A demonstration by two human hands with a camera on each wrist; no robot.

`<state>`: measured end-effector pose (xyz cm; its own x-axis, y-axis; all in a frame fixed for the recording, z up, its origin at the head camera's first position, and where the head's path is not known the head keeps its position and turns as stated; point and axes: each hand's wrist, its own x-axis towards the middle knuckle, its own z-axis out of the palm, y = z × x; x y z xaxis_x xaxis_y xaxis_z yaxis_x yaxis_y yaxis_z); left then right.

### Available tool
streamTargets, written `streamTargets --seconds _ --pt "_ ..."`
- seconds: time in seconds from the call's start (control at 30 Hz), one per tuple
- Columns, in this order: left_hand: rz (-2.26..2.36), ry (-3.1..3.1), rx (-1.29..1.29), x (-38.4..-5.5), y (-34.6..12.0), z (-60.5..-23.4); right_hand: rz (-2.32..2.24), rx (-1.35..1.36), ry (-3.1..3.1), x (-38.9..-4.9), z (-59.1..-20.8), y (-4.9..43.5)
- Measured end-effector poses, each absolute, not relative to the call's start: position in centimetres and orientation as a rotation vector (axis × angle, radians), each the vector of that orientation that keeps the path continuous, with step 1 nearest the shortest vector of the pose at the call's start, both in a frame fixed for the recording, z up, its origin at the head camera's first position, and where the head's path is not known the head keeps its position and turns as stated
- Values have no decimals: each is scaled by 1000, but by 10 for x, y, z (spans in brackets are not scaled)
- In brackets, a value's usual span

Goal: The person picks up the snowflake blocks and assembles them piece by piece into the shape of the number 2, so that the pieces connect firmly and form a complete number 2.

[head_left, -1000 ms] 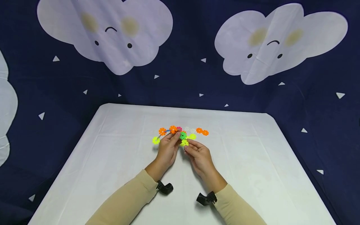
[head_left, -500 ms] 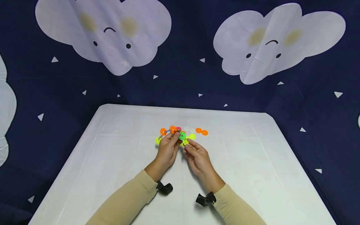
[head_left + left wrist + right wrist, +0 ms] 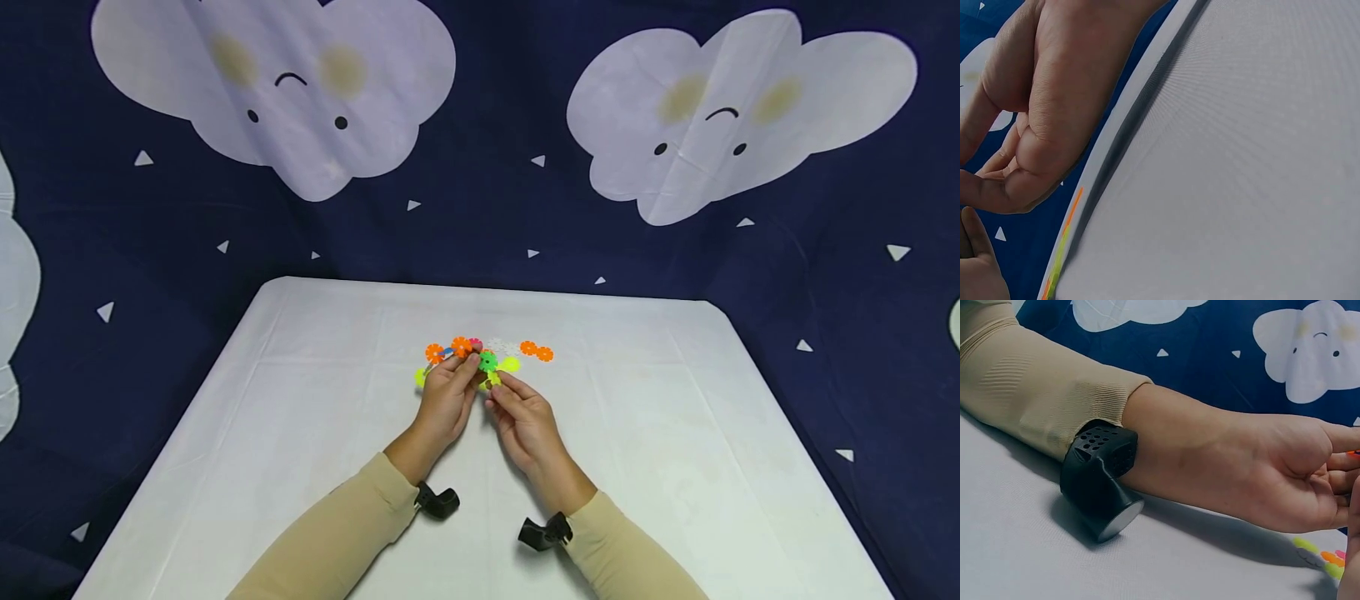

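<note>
In the head view my left hand (image 3: 446,404) pinches a linked string of toothed plastic snowflake discs between thumb and fingers. An orange disc (image 3: 461,347) and a green disc (image 3: 488,361) show beside its fingertips. More of the string, with another orange disc (image 3: 435,353) and a yellow disc (image 3: 420,377), sticks out on its far left side. My right hand (image 3: 528,425) pinches a small yellow disc (image 3: 494,378) right by the green one. Fingers hide where these pieces meet. The left wrist view shows a hand with curled fingers (image 3: 1047,162), the held pieces out of sight.
Behind the hands, loose discs lie on the white table (image 3: 637,433): two orange discs (image 3: 537,351), pale white discs (image 3: 502,346) and a yellow disc (image 3: 511,364). A dark blue curtain (image 3: 510,217) with clouds hangs beyond the table. Each wrist carries a black camera (image 3: 437,502).
The yellow disc at the string's left end has turned and shifted slightly right, partly behind the left hand. The right hand has edged left, still pinching the small yellow disc.
</note>
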<state>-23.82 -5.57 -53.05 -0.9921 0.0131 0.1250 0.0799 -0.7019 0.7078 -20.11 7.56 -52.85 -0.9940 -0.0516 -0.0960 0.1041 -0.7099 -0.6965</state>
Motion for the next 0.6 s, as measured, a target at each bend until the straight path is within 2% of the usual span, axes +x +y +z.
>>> streamTargets --seconds 0.6 --pt "-2587 -1554 -116 -236 -60 -529 -2697 -39 1468 -199 -536 69"
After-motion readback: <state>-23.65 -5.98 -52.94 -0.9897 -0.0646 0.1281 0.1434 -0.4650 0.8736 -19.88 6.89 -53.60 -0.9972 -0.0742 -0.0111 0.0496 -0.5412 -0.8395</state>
